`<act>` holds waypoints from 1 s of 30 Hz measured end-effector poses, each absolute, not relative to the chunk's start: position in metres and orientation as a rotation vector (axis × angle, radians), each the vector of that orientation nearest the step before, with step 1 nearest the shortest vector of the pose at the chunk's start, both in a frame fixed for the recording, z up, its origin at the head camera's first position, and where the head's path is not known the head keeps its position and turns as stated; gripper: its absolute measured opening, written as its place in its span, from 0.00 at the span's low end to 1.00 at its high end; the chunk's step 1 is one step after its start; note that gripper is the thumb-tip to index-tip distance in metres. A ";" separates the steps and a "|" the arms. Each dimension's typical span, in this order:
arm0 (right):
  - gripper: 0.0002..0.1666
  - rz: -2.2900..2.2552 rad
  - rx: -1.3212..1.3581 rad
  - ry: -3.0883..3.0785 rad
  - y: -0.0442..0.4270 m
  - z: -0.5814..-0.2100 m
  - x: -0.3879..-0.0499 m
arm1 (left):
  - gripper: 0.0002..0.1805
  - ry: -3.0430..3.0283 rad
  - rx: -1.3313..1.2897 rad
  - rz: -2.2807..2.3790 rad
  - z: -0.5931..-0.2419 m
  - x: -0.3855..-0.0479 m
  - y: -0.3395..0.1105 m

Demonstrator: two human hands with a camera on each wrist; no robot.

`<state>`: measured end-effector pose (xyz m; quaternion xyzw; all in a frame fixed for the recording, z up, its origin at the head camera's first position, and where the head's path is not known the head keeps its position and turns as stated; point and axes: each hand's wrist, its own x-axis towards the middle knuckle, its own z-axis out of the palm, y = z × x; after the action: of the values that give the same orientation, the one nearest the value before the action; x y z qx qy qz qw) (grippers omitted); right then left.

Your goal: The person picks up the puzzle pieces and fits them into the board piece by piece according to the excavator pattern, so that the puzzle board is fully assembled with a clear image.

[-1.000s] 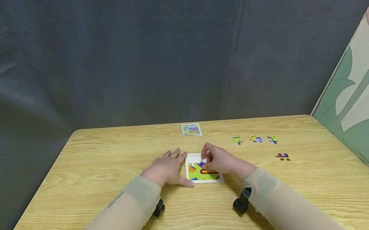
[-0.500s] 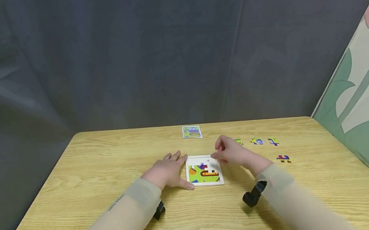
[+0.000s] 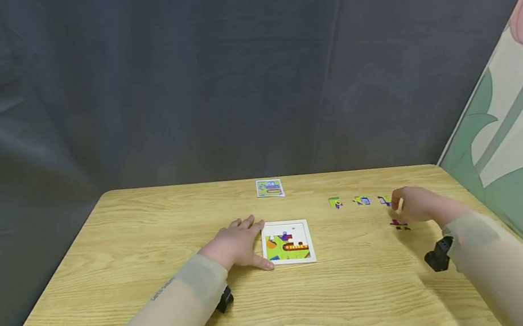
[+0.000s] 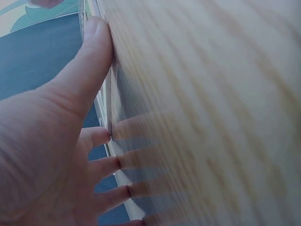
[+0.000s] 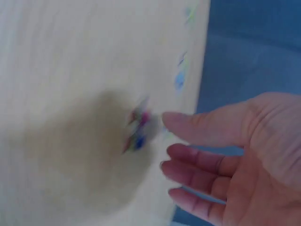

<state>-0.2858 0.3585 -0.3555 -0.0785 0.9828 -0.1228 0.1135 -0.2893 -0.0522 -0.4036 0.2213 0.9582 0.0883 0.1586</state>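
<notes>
A square white-framed puzzle tray (image 3: 311,240) lies on the table, its lower part filled with colourful pieces and its upper part showing white. My left hand (image 3: 239,244), fingers spread, rests at the tray's left edge; in the left wrist view the thumb of my left hand (image 4: 51,132) touches that edge. My right hand (image 3: 415,204) is above a red and blue puzzle piece (image 3: 398,223) at the right. In the right wrist view that piece (image 5: 138,125) looks blurred, just beyond the fingertips of my right hand (image 5: 221,155), which hold nothing and stand apart from the thumb.
Three other loose pieces lie in a row behind: a green one (image 3: 335,202), a blue and yellow one (image 3: 362,200), and one (image 3: 384,200) close to my right fingers. A small picture card (image 3: 270,188) lies near the table's back edge, before a dark curtain (image 3: 206,80).
My right hand has left the tray and moved right to the loose pieces. A red part now shows in the tray beside the blue one. My left hand stays at the tray's edge.
</notes>
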 end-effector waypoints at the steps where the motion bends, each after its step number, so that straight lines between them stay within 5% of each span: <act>1: 0.12 -0.380 -0.210 2.868 0.365 -0.360 -0.285 | 0.62 2.740 0.632 0.255 -0.404 -0.290 -0.052; 30: 0.14 -0.620 -0.096 2.898 0.378 -0.388 -0.278 | 0.60 2.754 0.666 0.247 -0.404 -0.288 -0.053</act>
<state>-0.2782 0.3777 -0.3875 -0.0322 0.9735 -0.2083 0.0883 -0.2876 -0.0532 -0.4038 0.2317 0.9576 0.0858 0.1480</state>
